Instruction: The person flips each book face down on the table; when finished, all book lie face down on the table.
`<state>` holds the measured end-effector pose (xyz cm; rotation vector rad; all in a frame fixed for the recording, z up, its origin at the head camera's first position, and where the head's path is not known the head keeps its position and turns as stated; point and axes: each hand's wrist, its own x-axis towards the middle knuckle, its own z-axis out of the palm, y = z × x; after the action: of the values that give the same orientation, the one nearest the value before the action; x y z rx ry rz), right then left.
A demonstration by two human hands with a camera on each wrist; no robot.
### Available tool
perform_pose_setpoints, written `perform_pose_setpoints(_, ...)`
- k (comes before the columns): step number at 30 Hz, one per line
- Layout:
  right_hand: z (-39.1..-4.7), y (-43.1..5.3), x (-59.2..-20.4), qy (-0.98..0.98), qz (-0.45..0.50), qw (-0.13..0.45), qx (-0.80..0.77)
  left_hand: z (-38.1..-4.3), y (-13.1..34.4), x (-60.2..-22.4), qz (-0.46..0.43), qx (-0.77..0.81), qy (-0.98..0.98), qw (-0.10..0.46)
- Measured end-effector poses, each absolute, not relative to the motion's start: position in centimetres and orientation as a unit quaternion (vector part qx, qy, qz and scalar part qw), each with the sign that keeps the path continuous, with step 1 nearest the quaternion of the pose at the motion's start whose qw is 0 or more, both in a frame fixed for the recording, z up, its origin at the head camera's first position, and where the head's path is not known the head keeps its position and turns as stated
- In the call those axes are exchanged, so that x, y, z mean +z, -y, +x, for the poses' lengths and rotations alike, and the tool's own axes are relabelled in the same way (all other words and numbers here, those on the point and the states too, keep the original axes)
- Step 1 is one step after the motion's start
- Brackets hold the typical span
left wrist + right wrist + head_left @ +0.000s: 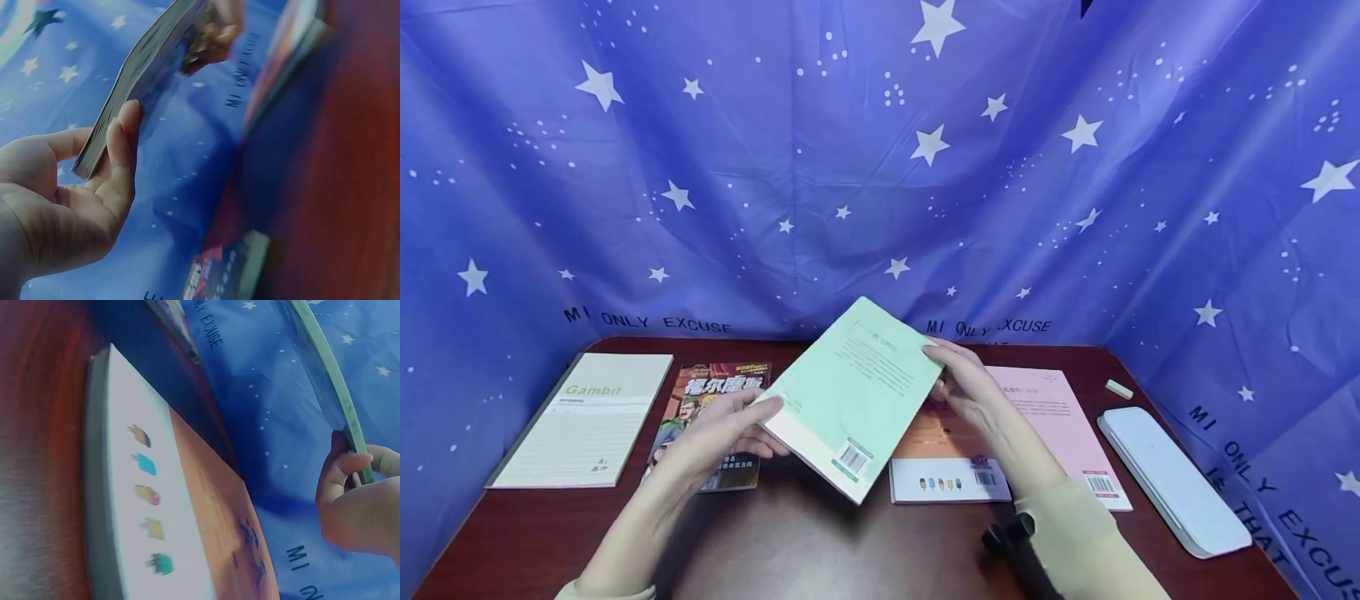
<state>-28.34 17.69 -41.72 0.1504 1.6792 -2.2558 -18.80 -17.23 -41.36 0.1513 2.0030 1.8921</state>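
Note:
A light green paperback book point(857, 392) is held up above the table, tilted, its printed cover with a barcode facing the head camera. My left hand point(730, 429) grips its lower left edge, thumb on the cover and fingers beneath, as the left wrist view shows around the page edges point(128, 81). At the upper right edge, my right hand point(966, 383) pinches the book between thumb and fingers; in the right wrist view the green spine point(340, 387) runs up from that hand. Below lie a comic-style book point(741, 475) on the left and an orange and white book point(951, 479) on the right.
A cream Gambit notebook point(602, 425) lies at the far left of the dark red table point(820, 550). To the right are a pink book point(1060, 425), a white case point(1172, 483) and a small eraser-like block point(1119, 389). A blue starry curtain point(850, 167) hangs behind.

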Motion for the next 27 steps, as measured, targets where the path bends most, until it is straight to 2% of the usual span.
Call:
perform_pose_setpoints(7,-30.5,-15.1,-42.1,-0.667,0.073,0.155,-0.725,-17.1,17.7,-42.7,0.052,0.635,-0.739,0.22)
perform_pose_setpoints(15,-32.6,-11.9,-42.7,-0.774,0.033,0.131,-0.619,-15.5,18.1,-44.1,0.068,0.614,-0.745,0.251)
perform_pose_setpoints(27,-34.0,-9.5,-44.0,-0.841,-0.017,0.113,-0.528,-14.8,17.9,-46.0,0.038,0.62,-0.735,0.272)
